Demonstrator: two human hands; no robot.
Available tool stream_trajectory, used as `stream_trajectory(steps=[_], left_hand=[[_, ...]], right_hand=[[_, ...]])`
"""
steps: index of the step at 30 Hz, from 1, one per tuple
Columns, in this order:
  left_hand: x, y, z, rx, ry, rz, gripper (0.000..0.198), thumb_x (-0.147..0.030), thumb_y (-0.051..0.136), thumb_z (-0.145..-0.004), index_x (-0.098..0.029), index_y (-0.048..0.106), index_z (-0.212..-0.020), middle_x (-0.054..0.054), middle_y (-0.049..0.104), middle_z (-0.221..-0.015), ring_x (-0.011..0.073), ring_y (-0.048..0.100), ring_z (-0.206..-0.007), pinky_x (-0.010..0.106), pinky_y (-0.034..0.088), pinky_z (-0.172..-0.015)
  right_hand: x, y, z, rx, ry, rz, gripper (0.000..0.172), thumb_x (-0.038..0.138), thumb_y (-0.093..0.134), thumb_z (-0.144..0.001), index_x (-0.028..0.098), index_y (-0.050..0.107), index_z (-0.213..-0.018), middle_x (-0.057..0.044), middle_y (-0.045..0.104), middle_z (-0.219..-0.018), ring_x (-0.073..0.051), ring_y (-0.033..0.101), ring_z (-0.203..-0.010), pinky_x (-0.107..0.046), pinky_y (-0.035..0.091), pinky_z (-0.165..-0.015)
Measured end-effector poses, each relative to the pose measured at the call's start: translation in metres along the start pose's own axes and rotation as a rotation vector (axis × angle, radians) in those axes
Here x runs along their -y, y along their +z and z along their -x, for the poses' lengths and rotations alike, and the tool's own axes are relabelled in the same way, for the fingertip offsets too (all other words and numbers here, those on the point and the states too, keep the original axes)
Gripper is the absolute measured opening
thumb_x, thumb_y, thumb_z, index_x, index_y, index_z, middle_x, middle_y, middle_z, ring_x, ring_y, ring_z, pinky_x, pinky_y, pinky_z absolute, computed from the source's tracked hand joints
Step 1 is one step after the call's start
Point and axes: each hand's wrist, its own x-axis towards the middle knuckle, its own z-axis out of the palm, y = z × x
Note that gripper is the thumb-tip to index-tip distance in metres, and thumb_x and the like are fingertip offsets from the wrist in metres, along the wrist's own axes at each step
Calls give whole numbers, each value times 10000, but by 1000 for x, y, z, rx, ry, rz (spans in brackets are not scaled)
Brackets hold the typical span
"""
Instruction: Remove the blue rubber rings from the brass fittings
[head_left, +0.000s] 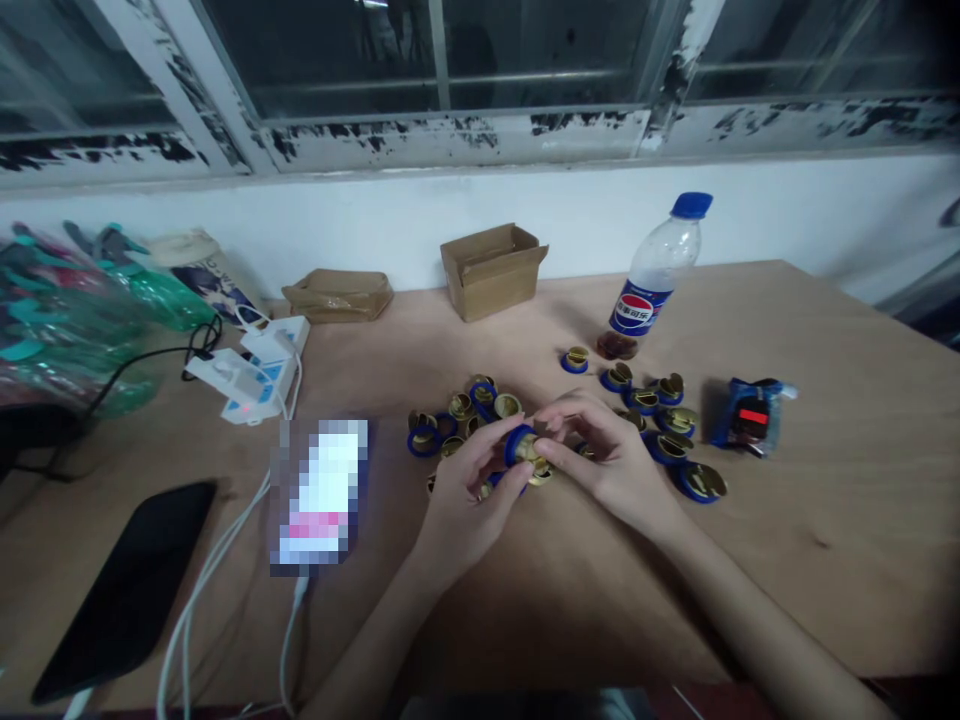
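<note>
Between my two hands, just above the table, is a small round gold-coloured metal piece with a blue ring around it. The fingers and thumb of my left hand close on its blue side. My right hand has its thumb pressed on the gold part, with the fingers curled behind. Underneath and to the left lies a pile of similar gold pieces and loose blue rings, partly covered by my hands. To the right sit several gold pieces seated in blue rings. Their exact kind is not clear.
A cola bottle with some dark liquid stands behind the ringed pieces. A small blue-and-black packet lies at right. Cardboard boxes stand along the wall. At left are a lit phone, a dark phone, cables and a power strip.
</note>
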Motion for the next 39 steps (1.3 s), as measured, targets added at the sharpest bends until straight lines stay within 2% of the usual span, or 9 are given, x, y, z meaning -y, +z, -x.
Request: stream_trajectory(steps=[6, 11, 18, 26, 39], left_hand=[[8, -3, 1, 38, 100, -60, 435, -204, 577, -877, -216, 468, -1298, 87, 554, -1325, 208, 548, -1216, 319, 502, -978], [12, -6, 0, 33, 160, -84, 436, -199, 567, -886, -233, 455, -1307, 82, 558, -1308, 206, 551, -1212, 350, 464, -1030], [11, -6, 1, 22, 202, -135, 444, -196, 549, -899, -258, 432, -1323, 73, 562, -1298, 205, 555, -1206, 366, 456, -1040], [8, -8, 0, -30, 293, -334, 335, -181, 557, -886, -228, 533, -1218, 73, 565, -1251, 196, 554, -1173, 359, 453, -1028], [10, -8, -1, -45, 348, -360, 287, -172, 561, -879, -218, 566, -1162, 74, 586, -1217, 194, 570, -1140, 360, 474, -992]], right_hand=[[1, 5, 3, 42, -43, 5, 137, 219, 664, -822, 221, 621, -953, -31, 571, -895, -154, 554, -797, -307, 486, -701], [4, 9, 5, 7, -131, 104, 126, 174, 649, -829, 218, 609, -941, -19, 593, -870, -143, 558, -781, -287, 471, -676], [4, 10, 6, -2, -223, 159, 172, 161, 656, -823, 214, 600, -976, -38, 616, -955, -147, 567, -806, -295, 486, -690], [4, 10, 7, 5, -233, 158, 207, 149, 657, -823, 220, 596, -1008, -44, 612, -975, -150, 570, -826, -304, 501, -702], [4, 11, 6, 1, -240, 157, 205, 152, 648, -827, 216, 598, -1016, -45, 607, -975, -148, 572, -821, -299, 511, -684]])
